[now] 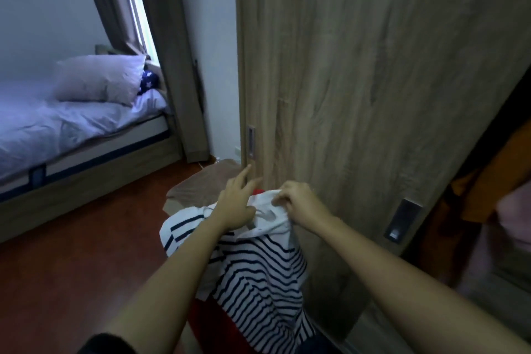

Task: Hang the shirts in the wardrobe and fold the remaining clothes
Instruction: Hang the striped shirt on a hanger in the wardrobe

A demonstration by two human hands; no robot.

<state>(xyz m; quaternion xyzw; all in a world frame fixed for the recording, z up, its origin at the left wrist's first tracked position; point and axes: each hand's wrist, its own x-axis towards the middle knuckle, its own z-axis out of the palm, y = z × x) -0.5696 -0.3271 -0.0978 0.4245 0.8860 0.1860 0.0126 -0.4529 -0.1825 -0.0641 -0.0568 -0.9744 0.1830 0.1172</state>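
A white knit shirt with navy stripes is held up before the wood-grain sliding wardrobe door. Its white neck is bunched in the curled fingers of the right hand, while the left hand is laid against it, fingers extended.

Bed with rumpled pale sheet at left, white pillow at its head, dark blue star-printed cushion just behind the pillow, grey-brown curtain beside a bright window, reddish-brown floor, brown cloth lying on it
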